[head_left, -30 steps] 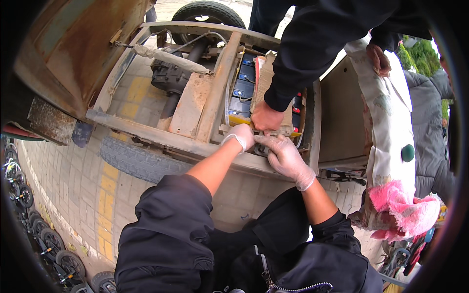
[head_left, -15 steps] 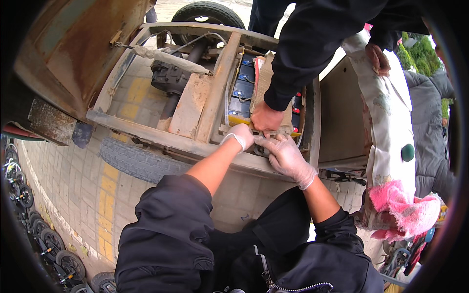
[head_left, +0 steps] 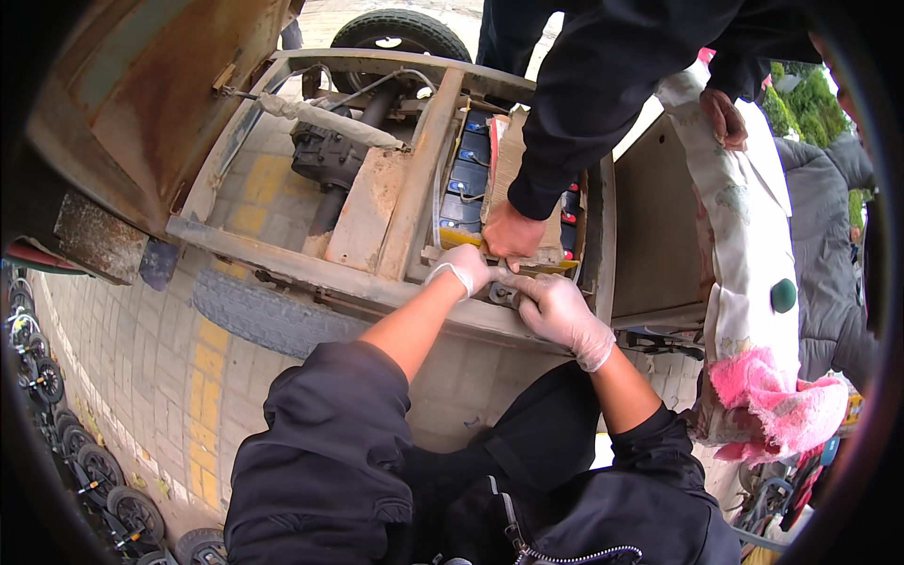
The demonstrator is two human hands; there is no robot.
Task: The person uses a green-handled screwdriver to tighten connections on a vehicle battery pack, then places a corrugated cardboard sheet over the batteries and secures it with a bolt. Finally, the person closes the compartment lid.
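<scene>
Both my hands wear clear thin gloves and meet at the near rail of a rusty metal vehicle frame. My left hand is closed in a pinch; what lies in its fingers is too small to make out. Close beside it, my right hand is closed too, its index finger reaching toward the left fingertips, over a small metal bracket. Just beyond, a co-worker's bare hand presses down at the near end of a cardboard piece. The cardboard lies between rows of dark batteries with blue and red terminals.
An axle housing shows through the left frame opening. A tyre lies under the near rail, another wheel beyond the far rail. At left stands a raised rusty panel; at right, a covered seat bears a pink towel.
The co-worker's fingers have shifted slightly on the cardboard. My right hand's fingers have drawn together a little, uncovering more of the metal bracket. My left hand stays nearly in place.
</scene>
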